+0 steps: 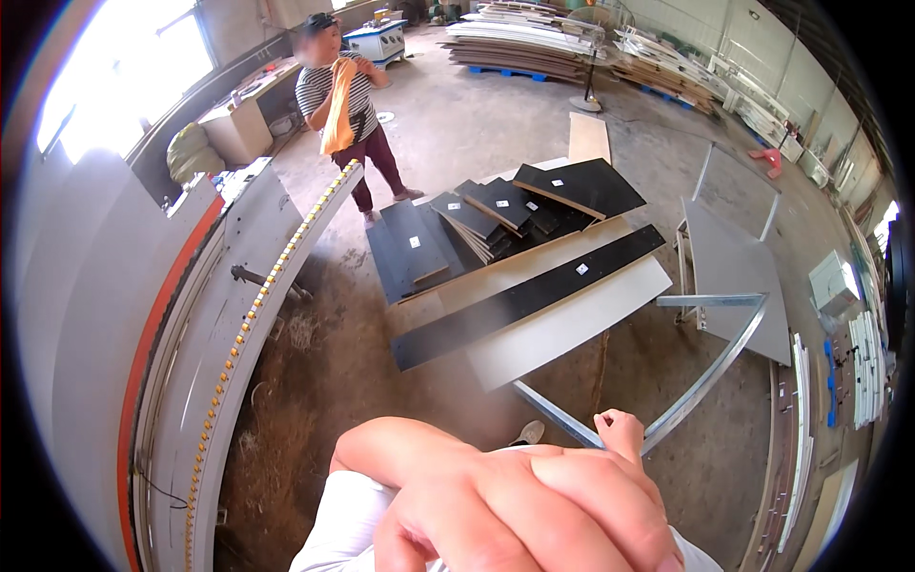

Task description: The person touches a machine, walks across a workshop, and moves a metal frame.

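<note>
My left hand (pixel 534 496) looms very large and close at the lower middle. Its fingers are stretched and partly apart, running off the lower edge, so their tips are hidden. Nothing shows in it. Beyond it, to the right, my right hand (pixel 621 434) is closed in a fist with no object visible in it. The bent metal tube frame (pixel 715 372) passes behind that fist; I cannot tell whether they touch. Farther ahead lie a long black panel (pixel 534 297), a white board (pixel 572 324) and several smaller dark panels (pixel 412 243) in a loose pile.
A long grey machine with a row of yellow pieces (pixel 250 315) runs along my left. Behind the panels a person (pixel 334 95) holds an orange cloth (pixel 340 105). A grey tabletop (pixel 734 272) stands at right. Board stacks (pixel 519 43) and a standing fan (pixel 591 71) are at the back.
</note>
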`<action>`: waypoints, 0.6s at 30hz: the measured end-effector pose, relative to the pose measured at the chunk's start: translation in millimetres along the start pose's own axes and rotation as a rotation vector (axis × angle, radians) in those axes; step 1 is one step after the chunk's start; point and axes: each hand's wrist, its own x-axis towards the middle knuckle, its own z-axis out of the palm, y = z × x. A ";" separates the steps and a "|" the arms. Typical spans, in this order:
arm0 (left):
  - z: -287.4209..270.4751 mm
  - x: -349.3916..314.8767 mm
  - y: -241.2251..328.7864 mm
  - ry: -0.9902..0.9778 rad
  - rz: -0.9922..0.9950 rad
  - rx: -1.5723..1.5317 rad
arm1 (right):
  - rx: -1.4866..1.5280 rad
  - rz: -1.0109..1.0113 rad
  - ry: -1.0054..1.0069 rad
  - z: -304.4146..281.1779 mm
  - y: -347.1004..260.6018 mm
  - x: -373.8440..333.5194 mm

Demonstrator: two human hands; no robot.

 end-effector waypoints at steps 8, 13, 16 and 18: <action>-6.2 -12.6 24.0 0.034 -0.209 -0.040 | -0.015 -0.039 0.051 5.9 4.3 4.7; -19.8 -38.2 15.4 0.134 -0.086 -0.022 | 0.014 -0.053 0.091 8.5 6.4 0.2; -27.8 -39.0 9.9 0.124 -0.135 0.008 | 0.014 -0.067 0.094 10.0 6.8 2.8; -28.4 -36.3 2.4 0.161 -0.135 0.026 | -0.009 -0.047 0.076 6.4 7.1 0.7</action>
